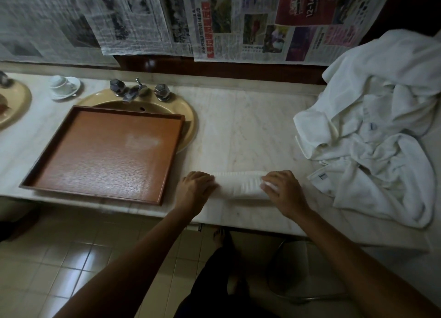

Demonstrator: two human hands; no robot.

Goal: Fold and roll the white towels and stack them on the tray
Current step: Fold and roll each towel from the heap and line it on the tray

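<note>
A white towel [239, 185] lies rolled into a short cylinder near the front edge of the marble counter [250, 131]. My left hand [194, 188] curls round its left end. At the right end, my right hand [282, 191] grips the roll with fingers curled over the top. A brown wooden tray [105, 152] sits to the left, partly over the sink, with nothing on it. On the right of the counter lies a heap of loose white towels [372, 136].
A beige sink [188, 117] with a metal tap [133, 93] lies behind the tray. A white cup on a saucer [63, 86] stands at the back left. Newspaper sheets [167, 19] cover the wall. Tiled floor and my bare feet show below.
</note>
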